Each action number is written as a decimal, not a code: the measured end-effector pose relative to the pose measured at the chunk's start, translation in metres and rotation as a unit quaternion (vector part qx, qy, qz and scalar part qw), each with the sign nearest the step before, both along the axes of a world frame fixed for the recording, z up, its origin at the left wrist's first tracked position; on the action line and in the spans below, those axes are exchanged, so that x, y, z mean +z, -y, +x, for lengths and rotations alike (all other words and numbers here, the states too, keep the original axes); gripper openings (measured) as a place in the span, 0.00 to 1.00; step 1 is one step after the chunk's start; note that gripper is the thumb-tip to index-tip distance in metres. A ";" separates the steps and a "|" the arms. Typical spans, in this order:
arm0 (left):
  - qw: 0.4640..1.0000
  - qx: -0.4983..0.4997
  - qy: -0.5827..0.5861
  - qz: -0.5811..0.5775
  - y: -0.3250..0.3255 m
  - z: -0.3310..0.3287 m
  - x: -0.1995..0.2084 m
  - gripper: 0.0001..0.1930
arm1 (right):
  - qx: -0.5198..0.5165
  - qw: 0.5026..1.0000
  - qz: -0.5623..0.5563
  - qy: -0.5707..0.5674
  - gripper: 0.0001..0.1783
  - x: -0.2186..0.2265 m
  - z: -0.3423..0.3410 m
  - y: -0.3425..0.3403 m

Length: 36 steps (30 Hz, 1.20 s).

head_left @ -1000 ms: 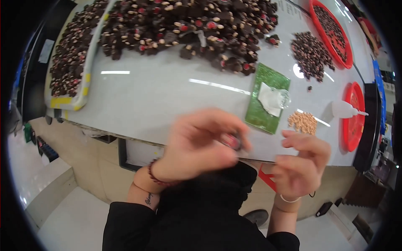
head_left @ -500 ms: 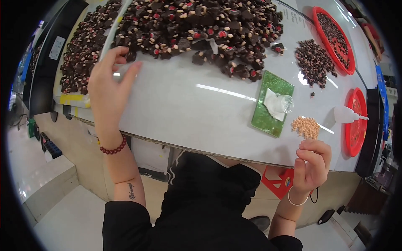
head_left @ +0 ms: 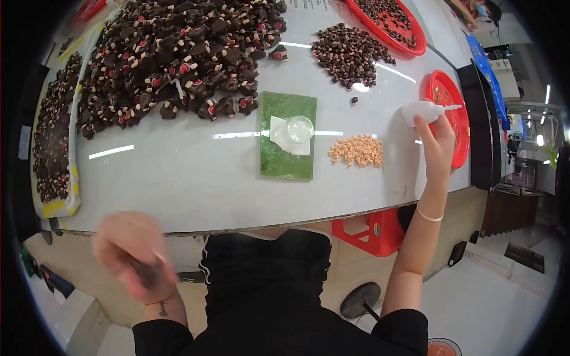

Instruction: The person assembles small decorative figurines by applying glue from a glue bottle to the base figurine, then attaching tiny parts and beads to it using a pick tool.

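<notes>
My left hand (head_left: 127, 252), smeared by motion, is closed round a small dark brown piece (head_left: 145, 273) in front of the table's near edge. At the right, my right hand (head_left: 437, 137) grips a white squeeze bottle (head_left: 419, 113) with a thin nozzle pointing right. Between the hands lies a green rectangular board (head_left: 273, 163) bearing a white sheet and a small clear round dish (head_left: 300, 129). Beside it is a small heap of peach-coloured bits (head_left: 357, 151). A large pile of dark brown pieces (head_left: 184, 59) with cream and red parts covers the far left.
A tray (head_left: 74, 172) of similar dark pieces stands at the left. Tiny dark parts form a heap (head_left: 347, 53) at the back, near a red round tray (head_left: 418, 44). Another red tray (head_left: 460, 145) sits behind the bottle. Below the table is a red stool (head_left: 377, 243).
My left hand has drawn back from the big pile to the near edge, now with a dark piece. My right hand has reached forward and taken the squeeze bottle. The view has swung right.
</notes>
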<state>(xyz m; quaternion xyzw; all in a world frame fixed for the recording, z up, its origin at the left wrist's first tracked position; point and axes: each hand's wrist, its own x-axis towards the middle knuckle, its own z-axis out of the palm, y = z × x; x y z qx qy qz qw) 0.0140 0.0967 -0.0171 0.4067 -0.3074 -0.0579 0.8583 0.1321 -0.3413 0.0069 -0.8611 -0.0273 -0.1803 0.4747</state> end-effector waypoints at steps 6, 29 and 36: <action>0.995 -0.016 -0.095 -0.038 0.071 -0.004 0.013 0.14 | 0.046 0.997 -0.047 -0.025 0.12 0.010 -0.018 -0.058; 0.961 -0.048 -0.207 -0.179 0.095 -0.011 -0.011 0.19 | 0.055 0.812 -0.487 0.318 0.32 0.023 -0.021 -0.111; 0.955 -0.041 -0.239 -0.171 0.095 -0.010 -0.014 0.18 | 0.062 0.805 -0.486 0.334 0.32 0.027 -0.021 -0.112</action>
